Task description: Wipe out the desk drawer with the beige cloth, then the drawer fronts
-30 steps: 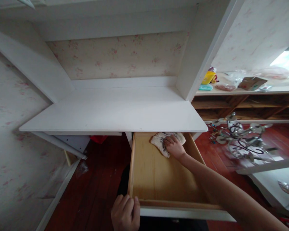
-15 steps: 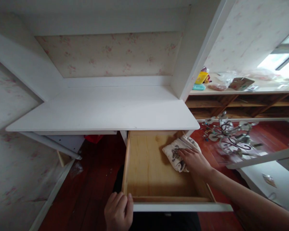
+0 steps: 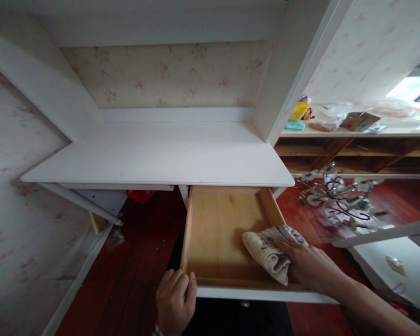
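A wooden drawer (image 3: 213,233) with a white front is pulled out from under the white desk (image 3: 168,156). My left hand (image 3: 177,298) is closed over the drawer's front left corner. In my right hand (image 3: 311,268) is a folded cream cloth (image 3: 266,249) with a dark print, held at the right front part of the drawer. The cloth overlaps the drawer's right side wall. My right thumb lies on top of it, and the other fingers are largely hidden.
A chandelier (image 3: 343,196) lies on the red floor to the right. Behind it stands a low wooden shelf unit (image 3: 308,148) with bags and a box on top. White furniture (image 3: 388,261) is at the lower right. A hutch panel (image 3: 294,70) rises from the desk's right side.
My right hand has brought the cloth from the drawer's back right toward its front right, and the cloth is now bunched. My left hand stays on the drawer corner. The view has shifted slightly.
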`<state>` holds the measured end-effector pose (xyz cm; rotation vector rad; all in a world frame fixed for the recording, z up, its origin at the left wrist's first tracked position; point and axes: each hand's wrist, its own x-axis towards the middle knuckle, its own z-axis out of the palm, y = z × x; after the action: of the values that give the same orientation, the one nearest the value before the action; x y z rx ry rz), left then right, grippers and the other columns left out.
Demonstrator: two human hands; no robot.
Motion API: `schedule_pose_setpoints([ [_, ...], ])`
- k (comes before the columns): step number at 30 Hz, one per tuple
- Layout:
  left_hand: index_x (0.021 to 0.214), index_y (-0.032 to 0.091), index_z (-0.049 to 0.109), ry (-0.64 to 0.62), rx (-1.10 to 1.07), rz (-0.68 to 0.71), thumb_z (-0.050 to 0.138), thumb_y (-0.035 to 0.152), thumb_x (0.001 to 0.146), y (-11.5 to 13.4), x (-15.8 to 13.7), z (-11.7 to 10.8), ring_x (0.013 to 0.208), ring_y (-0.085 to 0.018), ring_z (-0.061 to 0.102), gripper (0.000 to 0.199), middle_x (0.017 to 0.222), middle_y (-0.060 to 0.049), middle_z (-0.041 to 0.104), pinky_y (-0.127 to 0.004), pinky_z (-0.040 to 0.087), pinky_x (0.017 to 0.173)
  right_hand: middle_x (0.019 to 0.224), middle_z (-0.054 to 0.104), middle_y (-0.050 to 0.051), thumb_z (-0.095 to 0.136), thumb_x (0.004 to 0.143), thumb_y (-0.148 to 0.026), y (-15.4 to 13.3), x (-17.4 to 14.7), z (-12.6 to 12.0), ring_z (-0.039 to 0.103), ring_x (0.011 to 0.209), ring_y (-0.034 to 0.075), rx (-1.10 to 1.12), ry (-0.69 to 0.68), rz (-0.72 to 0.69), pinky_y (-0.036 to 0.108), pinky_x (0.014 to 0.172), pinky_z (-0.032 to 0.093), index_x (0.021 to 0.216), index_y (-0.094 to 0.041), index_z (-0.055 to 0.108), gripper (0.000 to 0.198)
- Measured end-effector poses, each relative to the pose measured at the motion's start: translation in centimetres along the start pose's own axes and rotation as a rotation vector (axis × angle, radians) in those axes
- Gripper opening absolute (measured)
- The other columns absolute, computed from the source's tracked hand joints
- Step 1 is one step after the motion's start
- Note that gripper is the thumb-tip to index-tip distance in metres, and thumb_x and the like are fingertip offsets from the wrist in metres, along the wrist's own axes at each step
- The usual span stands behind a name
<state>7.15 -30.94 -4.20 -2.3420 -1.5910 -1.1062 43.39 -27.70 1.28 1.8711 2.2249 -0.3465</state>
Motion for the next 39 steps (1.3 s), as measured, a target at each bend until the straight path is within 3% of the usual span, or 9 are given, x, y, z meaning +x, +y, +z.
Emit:
schedule_pose_setpoints([
  [5,0.056,0.019,0.043,-0.005,-0.001,-0.025,0.054,0.010,0.085,0.2,0.1,-0.2,0.053,-0.012,0.041,0.032,0.053,0.002,0.042,-0.031,0.036,0.061,0.116,0.067,0.006,0.043,0.070,-0.005,0.1,-2.0,-1.0,0.067,0.097,0.024,0.200,-0.169,-0.074,0.028,0.076,0.049,0.123,-0.031,0.061,0.063],
  [10,0.055,0.019,0.041,0.005,-0.013,-0.033,0.055,0.009,0.084,0.3,0.0,-0.2,0.053,-0.013,0.039,0.034,0.052,0.001,0.041,-0.031,0.032,0.058,0.098,0.072,0.004,0.047,0.072,-0.013,-2.6,-2.4,-4.0,0.067,0.093,0.023,0.478,-0.265,-0.125,0.026,0.074,0.046,0.096,-0.029,0.070,0.037],
  [16,0.054,0.019,0.042,0.031,-0.017,-0.070,0.055,0.008,0.083,0.4,-0.5,-0.2,0.055,-0.014,0.041,0.033,0.052,0.000,0.043,-0.031,0.032,0.056,0.087,0.071,0.000,0.051,0.074,-0.015,-12.6,1.4,-3.0,0.065,0.079,0.019,0.877,-0.254,-0.262,0.022,0.070,0.044,0.086,-0.021,0.067,0.021],
  [19,0.067,0.019,0.055,0.060,-0.079,-0.062,0.051,0.006,0.083,0.3,-0.9,-0.4,0.062,-0.016,0.052,0.021,0.062,-0.003,0.056,-0.031,0.039,0.060,0.083,0.070,-0.002,0.052,0.073,-0.013,-17.9,3.7,-1.3,0.065,0.078,0.018,1.005,-0.173,-0.306,0.020,0.066,0.042,0.085,-0.021,0.067,0.021],
  [22,0.090,0.018,0.063,0.079,-0.134,-0.048,0.050,0.005,0.084,0.3,-1.1,-0.7,0.077,-0.019,0.061,0.019,0.081,-0.007,0.066,-0.033,0.046,0.071,0.082,0.070,-0.001,0.050,0.072,-0.009,-20.3,5.2,-1.6,0.065,0.077,0.018,0.957,-0.148,-0.405,0.020,0.066,0.042,0.085,-0.021,0.065,0.023],
  [26,0.073,0.019,0.057,0.075,-0.176,-0.129,0.049,0.006,0.086,0.0,-1.7,-1.1,0.063,-0.014,0.057,0.020,0.065,-0.002,0.058,-0.028,0.046,0.064,0.085,0.068,0.003,0.048,0.071,-0.008,-19.8,6.1,-4.4,0.063,0.076,0.019,0.777,0.030,-0.315,0.023,0.069,0.045,0.089,-0.019,0.062,0.025],
  [29,0.080,0.019,0.059,0.095,-0.280,-0.340,0.050,0.016,0.089,-0.5,-2.9,-0.9,0.069,-0.014,0.059,0.013,0.075,-0.004,0.060,-0.025,0.048,0.064,0.108,0.065,0.010,0.049,0.070,-0.007,-19.7,6.6,-5.4,0.058,0.104,0.024,0.637,0.209,-0.517,0.031,0.089,0.045,0.104,-0.017,0.060,0.037],
  [34,0.103,0.015,0.060,0.135,-0.410,-0.908,0.052,0.047,0.086,-0.4,-4.7,-0.3,0.097,-0.024,0.060,0.036,0.103,-0.011,0.064,-0.033,0.048,0.083,0.125,0.060,0.011,0.054,0.087,-0.018,-21.5,8.4,-2.3,0.041,0.130,0.021,0.346,0.229,-1.003,0.038,0.111,0.029,0.126,-0.017,0.054,0.039],
  [39,0.081,0.019,0.063,0.052,-0.557,-0.997,0.054,0.058,0.082,-0.1,-4.5,-0.9,0.081,-0.019,0.057,0.040,0.082,-0.004,0.062,-0.029,0.045,0.074,0.132,0.057,0.005,0.039,0.100,-0.019,-21.8,12.5,1.1,0.037,0.133,0.019,0.117,0.395,-1.101,0.041,0.115,0.024,0.128,-0.019,0.055,0.031],
])
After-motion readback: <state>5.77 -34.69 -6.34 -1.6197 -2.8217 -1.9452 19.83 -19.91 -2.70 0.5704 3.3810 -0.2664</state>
